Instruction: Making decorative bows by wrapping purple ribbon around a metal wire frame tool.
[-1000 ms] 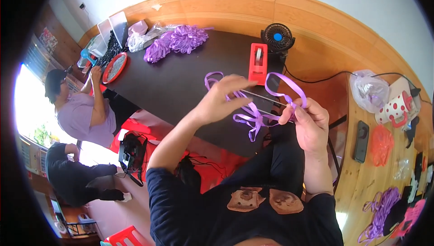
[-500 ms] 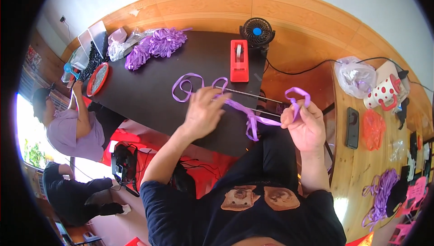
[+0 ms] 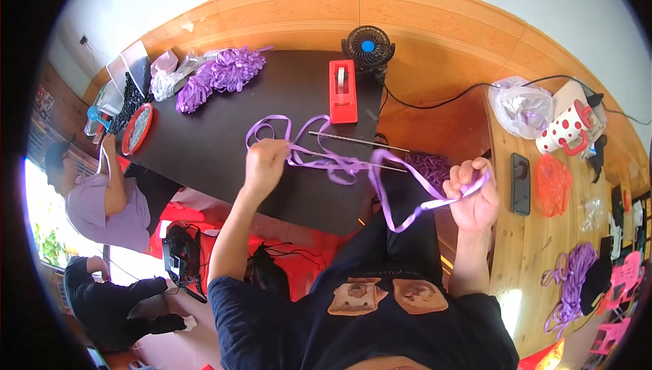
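Note:
A purple ribbon [image 3: 401,226] runs between my hands, looping over the dark table and past its edge. My left hand [image 3: 266,166] is closed on one part of it, beside loose loops lying on the tabletop. My right hand [image 3: 473,197], raised to the right of my lap, has its fingers curled round another part. From that hand the ribbon sags in a wide loop back to the table. Two thin metal rods, a far rod [image 3: 360,141] and a near rod [image 3: 390,167], stick out past the table edge, with ribbon lying across them.
A red tape dispenser [image 3: 343,101] and a small black fan [image 3: 367,46] stand near the far edge of the table [image 3: 285,84]. Purple ribbon bundles [image 3: 224,74] and a red-rimmed tray [image 3: 138,129] lie left. A wooden table [image 3: 506,248] at right bears a phone [image 3: 520,183]. Another person [image 3: 109,203] sits at left.
My left hand has moved left and its fingers have closed on the ribbon. My right hand has shifted slightly right, its fingers curling in, and a longer ribbon loop now hangs from it.

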`<state>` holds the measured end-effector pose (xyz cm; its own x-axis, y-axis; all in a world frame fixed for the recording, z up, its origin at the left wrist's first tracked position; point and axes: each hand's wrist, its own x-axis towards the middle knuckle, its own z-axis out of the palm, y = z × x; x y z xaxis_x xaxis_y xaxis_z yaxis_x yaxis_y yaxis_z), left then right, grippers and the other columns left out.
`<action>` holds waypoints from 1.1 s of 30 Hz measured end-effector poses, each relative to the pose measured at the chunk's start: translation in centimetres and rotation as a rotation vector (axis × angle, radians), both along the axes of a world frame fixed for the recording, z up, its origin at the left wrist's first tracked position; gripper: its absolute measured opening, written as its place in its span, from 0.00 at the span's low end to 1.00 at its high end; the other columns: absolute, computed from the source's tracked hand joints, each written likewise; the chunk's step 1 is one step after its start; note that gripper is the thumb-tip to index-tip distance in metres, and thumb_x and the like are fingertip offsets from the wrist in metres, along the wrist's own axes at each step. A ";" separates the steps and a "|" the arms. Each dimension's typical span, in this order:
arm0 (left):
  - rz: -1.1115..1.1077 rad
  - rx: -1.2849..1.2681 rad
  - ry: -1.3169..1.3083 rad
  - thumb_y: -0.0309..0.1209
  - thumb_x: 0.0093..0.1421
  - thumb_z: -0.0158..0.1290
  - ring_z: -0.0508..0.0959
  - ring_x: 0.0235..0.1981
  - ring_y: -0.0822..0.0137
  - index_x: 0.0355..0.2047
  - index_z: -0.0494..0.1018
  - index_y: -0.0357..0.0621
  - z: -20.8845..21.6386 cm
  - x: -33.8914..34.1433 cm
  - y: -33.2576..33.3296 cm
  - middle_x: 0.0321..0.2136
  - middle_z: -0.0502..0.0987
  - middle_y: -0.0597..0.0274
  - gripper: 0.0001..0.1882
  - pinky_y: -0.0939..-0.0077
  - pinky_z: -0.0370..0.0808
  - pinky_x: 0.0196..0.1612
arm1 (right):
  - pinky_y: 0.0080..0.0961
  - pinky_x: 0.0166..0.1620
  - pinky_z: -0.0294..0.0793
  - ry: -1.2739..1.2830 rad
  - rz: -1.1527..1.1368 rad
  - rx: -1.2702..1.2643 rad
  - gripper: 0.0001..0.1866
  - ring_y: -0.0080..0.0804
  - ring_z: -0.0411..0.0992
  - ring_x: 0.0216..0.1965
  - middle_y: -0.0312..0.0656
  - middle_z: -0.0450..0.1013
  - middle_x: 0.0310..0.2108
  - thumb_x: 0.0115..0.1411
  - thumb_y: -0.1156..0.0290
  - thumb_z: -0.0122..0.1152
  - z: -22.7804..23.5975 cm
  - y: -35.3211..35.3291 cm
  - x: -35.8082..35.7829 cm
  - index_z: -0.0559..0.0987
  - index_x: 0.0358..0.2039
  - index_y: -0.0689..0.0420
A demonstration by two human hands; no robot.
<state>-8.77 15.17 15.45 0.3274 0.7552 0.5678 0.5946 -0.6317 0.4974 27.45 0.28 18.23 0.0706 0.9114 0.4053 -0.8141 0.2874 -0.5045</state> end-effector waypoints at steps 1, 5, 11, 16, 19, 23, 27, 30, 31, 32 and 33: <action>0.049 -0.043 -0.029 0.23 0.52 0.53 0.78 0.29 0.51 0.27 0.77 0.35 -0.1 -0.7 0.1 0.26 0.78 0.49 0.05 0.64 0.73 0.33 | 0.27 0.31 0.66 -0.002 -0.009 -0.027 0.13 0.36 0.68 0.31 0.47 0.71 0.31 0.64 0.64 0.49 -0.3 0.1 0.0 0.72 0.42 0.60; 0.251 -0.005 0.210 0.19 0.48 0.49 0.75 0.37 0.50 0.35 0.76 0.35 0.7 -1.6 -0.2 0.34 0.77 0.50 0.13 0.60 0.71 0.41 | 0.18 0.29 0.68 -0.338 -0.209 -0.199 0.11 0.29 0.73 0.30 0.49 0.75 0.36 0.63 0.71 0.49 0.6 -0.1 -1.1 0.77 0.39 0.62; -0.201 -0.284 -0.201 0.19 0.50 0.50 0.73 0.46 0.57 0.43 0.74 0.36 5.4 6.7 -6.0 0.42 0.76 0.53 0.18 0.68 0.68 0.50 | 0.15 0.34 0.66 -1.208 -0.571 0.123 0.14 0.25 0.70 0.34 0.43 0.68 0.41 0.54 0.88 0.49 2.1 0.2 -2.7 0.78 0.38 0.62; -0.785 -0.893 -0.471 0.25 0.62 0.48 0.74 0.42 0.72 0.51 0.68 0.34 3.9 14.5 -9.5 0.45 0.73 0.56 0.17 0.78 0.71 0.45 | 0.31 0.43 0.67 -1.552 -0.921 0.232 0.17 0.39 0.69 0.41 0.44 0.69 0.45 0.46 0.81 0.59 2.5 0.1 -3.2 0.79 0.39 0.55; -0.772 -1.012 -0.397 0.25 0.62 0.48 0.76 0.36 0.74 0.43 0.74 0.31 2.5 15.7 -9.9 0.37 0.78 0.56 0.12 0.81 0.72 0.42 | 0.30 0.42 0.67 -1.529 -0.994 0.249 0.17 0.38 0.70 0.41 0.43 0.69 0.45 0.47 0.82 0.58 2.5 -0.1 -2.4 0.79 0.39 0.54; -0.762 -1.186 -0.487 0.27 0.62 0.50 0.77 0.33 0.74 0.40 0.76 0.31 0.1 14.9 -10.4 0.30 0.79 0.58 0.11 0.82 0.73 0.41 | 0.24 0.40 0.70 -1.255 -0.968 0.135 0.15 0.34 0.72 0.35 0.44 0.71 0.39 0.52 0.87 0.52 1.8 0.5 -0.6 0.78 0.39 0.60; -0.765 -1.395 -0.635 0.28 0.61 0.51 0.78 0.30 0.72 0.38 0.76 0.31 -0.5 14.3 -11.2 0.28 0.79 0.58 0.11 0.81 0.74 0.37 | 0.18 0.41 0.68 -1.111 -0.959 0.127 0.12 0.26 0.70 0.37 0.42 0.71 0.38 0.59 0.86 0.47 -0.5 2.0 1.0 0.77 0.40 0.64; -0.722 -1.432 -0.625 0.28 0.62 0.51 0.78 0.29 0.70 0.38 0.75 0.31 -0.4 14.6 -11.7 0.27 0.79 0.57 0.11 0.80 0.74 0.35 | 0.23 0.43 0.69 -1.056 -0.890 -0.014 0.11 0.33 0.71 0.38 0.43 0.71 0.38 0.57 0.82 0.52 -3.4 2.9 2.1 0.77 0.40 0.60; -0.717 -1.436 -0.620 0.28 0.62 0.51 0.78 0.29 0.70 0.38 0.75 0.31 -0.2 14.7 -11.9 0.27 0.79 0.57 0.11 0.80 0.74 0.35 | 0.29 0.45 0.68 -1.371 -0.994 -0.091 0.13 0.37 0.71 0.41 0.44 0.71 0.39 0.55 0.81 0.54 -4.3 2.8 2.2 0.77 0.42 0.58; -0.700 -1.483 -0.629 0.28 0.62 0.50 0.78 0.29 0.70 0.39 0.75 0.30 0.1 14.8 -12.0 0.27 0.79 0.56 0.11 0.79 0.74 0.35 | 0.34 0.48 0.67 -1.689 -1.086 -0.175 0.16 0.42 0.70 0.44 0.46 0.71 0.40 0.53 0.79 0.56 -5.2 2.5 2.3 0.76 0.43 0.56; -0.672 -1.527 -0.651 0.28 0.63 0.49 0.78 0.29 0.69 0.39 0.74 0.30 0.1 14.5 -12.0 0.27 0.79 0.55 0.11 0.78 0.74 0.34 | 0.41 0.52 0.64 -1.968 -0.969 -0.402 0.23 0.48 0.66 0.49 0.47 0.70 0.44 0.46 0.79 0.60 -4.6 1.6 1.0 0.76 0.45 0.52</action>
